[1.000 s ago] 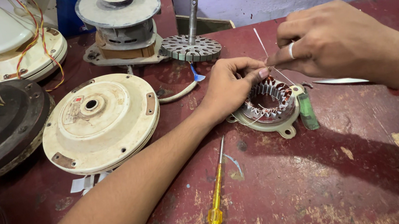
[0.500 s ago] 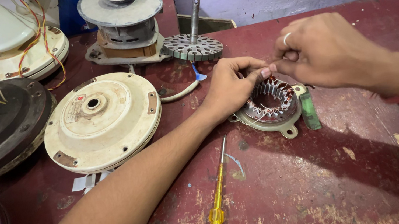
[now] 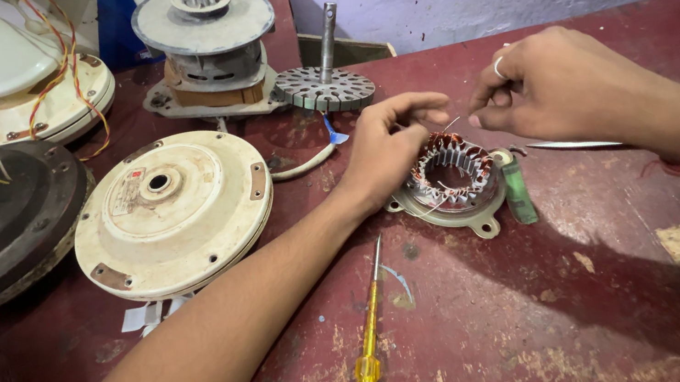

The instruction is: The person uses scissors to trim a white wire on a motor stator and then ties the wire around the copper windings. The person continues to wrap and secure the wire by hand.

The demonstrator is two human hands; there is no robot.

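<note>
A small motor coil [image 3: 452, 173] with copper windings lies on the red table [image 3: 619, 291]. Above it, the left hand [image 3: 393, 149] and right hand [image 3: 559, 87] pinch a thin wire [image 3: 450, 122] between them. A yellow screwdriver [image 3: 367, 354] lies near the coil, and a cream round cover [image 3: 173, 209] sits well apart from it.

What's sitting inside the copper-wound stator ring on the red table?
Inside the copper-wound stator ring only an open, dark bore shows; nothing sits in it. The left hand covers the ring's left edge, so that part of the winding is hidden. The right hand hovers above.
</note>
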